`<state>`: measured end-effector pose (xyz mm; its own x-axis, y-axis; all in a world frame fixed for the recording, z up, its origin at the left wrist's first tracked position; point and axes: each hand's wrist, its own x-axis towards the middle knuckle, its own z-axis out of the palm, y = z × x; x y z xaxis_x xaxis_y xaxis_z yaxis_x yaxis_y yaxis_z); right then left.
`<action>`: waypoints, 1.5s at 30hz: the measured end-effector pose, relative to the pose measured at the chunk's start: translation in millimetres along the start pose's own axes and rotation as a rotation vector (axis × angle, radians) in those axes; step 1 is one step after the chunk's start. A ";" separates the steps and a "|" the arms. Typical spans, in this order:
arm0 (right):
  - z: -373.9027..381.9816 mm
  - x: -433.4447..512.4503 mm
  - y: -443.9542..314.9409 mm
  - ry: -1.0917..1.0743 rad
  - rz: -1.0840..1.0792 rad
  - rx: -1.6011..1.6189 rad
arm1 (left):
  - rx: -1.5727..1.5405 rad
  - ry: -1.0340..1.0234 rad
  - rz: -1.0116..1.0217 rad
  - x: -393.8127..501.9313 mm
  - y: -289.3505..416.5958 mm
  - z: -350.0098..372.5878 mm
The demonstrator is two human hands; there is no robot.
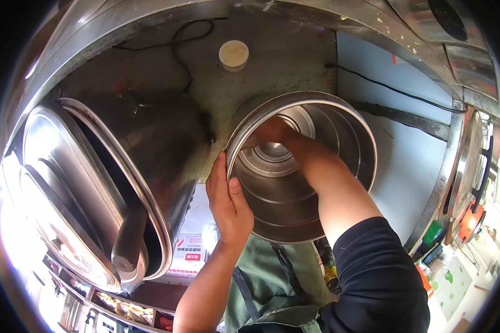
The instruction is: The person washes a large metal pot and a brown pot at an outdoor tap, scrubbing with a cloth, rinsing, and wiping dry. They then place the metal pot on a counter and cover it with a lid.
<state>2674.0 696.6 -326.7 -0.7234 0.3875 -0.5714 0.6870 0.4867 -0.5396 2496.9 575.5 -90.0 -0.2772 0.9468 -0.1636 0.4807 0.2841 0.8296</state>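
A large cylindrical stainless-steel pot (pixel 350 137) is tipped with its open mouth toward me. My left hand (pixel 231 204) rests against the left side of its rim, with the thumb and fingers around the edge. My right arm reaches deep inside, and my right hand (pixel 271 133) is near the ringed bottom; its fingers are in shadow, and whether they hold anything cannot be told. A small white tub (pixel 233 54) of pale yellow contents stands beyond the pot on the dark metal surface.
On the left stands another big steel container (pixel 156 216) with metal lids (pixel 75 154) and a dark-handled utensil (pixel 129 241) at its mouth. A black cable (pixel 175 43) lies at the back. A printed carton (pixel 189 254) is below. Beams (pixel 408 118) frame the right side.
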 end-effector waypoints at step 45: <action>48.0 -63.2 63.8 0.433 0.635 0.141 | -0.052 0.038 -0.020 -2.6 -2.3 3.0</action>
<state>2766.8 665.6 -354.7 -0.1310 0.8439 -0.5203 0.9597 -0.0236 -0.2800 2499.0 572.8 -93.1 -0.3180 0.9344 -0.1608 0.4314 0.2937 0.8530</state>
